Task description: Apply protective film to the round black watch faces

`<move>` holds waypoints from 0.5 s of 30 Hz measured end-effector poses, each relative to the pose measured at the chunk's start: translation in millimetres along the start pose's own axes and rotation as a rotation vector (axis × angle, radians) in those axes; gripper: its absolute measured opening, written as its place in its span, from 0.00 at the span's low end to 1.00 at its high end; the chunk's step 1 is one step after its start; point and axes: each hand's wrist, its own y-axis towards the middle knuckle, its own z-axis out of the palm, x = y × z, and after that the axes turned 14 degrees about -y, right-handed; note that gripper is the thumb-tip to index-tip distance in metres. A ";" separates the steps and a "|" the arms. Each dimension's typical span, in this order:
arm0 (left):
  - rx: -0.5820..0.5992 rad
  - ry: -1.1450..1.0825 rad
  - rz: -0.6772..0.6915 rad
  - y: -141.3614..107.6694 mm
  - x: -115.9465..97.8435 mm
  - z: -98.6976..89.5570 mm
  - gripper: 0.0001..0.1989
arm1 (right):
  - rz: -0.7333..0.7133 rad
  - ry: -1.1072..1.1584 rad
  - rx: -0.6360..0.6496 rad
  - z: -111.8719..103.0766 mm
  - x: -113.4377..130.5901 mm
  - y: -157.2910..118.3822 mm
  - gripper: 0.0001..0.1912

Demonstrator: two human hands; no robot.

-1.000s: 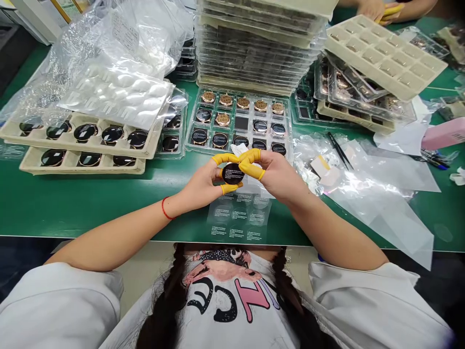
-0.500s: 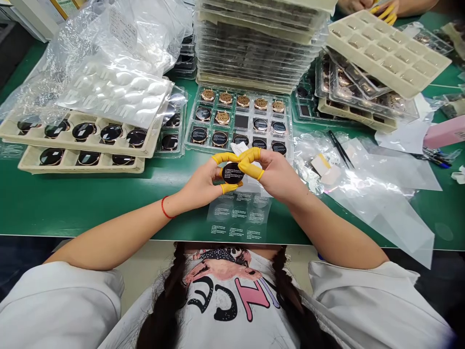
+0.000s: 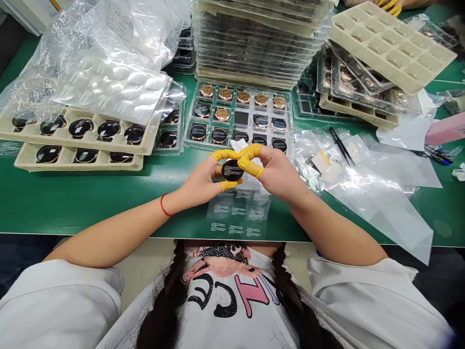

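Note:
My left hand, in yellow finger cots, grips a round black watch face with printed white text by its edge. The fingers of my right hand are pinched together at the top right edge of the face; what they hold, if anything, is too small to make out. A white cloth or paper lies partly hidden behind my hands. Beneath them is a clear sheet of round printed labels. Just beyond, a clear tray holds round watch pieces, some copper-coloured and some black with text.
Cream trays of black watch faces sit at left under plastic film. A tall tray stack stands behind. At right are more trays, tweezers, clear sheets and a pink object. Another person's hand shows top right.
The view has shifted slightly. My right fingers stay pinched at the watch face, which sits tilted a little differently in my left hand. The other person's hand shows less at the top right.

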 end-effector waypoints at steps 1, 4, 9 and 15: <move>-0.003 -0.001 -0.002 0.0 -0.3 0.2 0.24 | -0.002 -0.002 -0.001 0.1 -0.1 0.0 0.14; -0.015 -0.001 -0.014 0.0 -1.5 1.0 0.25 | -0.012 -0.013 -0.008 0.6 -0.4 -0.1 0.13; -0.019 -0.007 -0.016 -0.3 -2.1 1.5 0.25 | -0.037 -0.048 -0.035 1.1 0.6 -0.7 0.09; -0.023 -0.009 -0.021 -0.1 -1.6 1.2 0.25 | -0.052 -0.098 -0.050 1.6 0.1 -1.9 0.05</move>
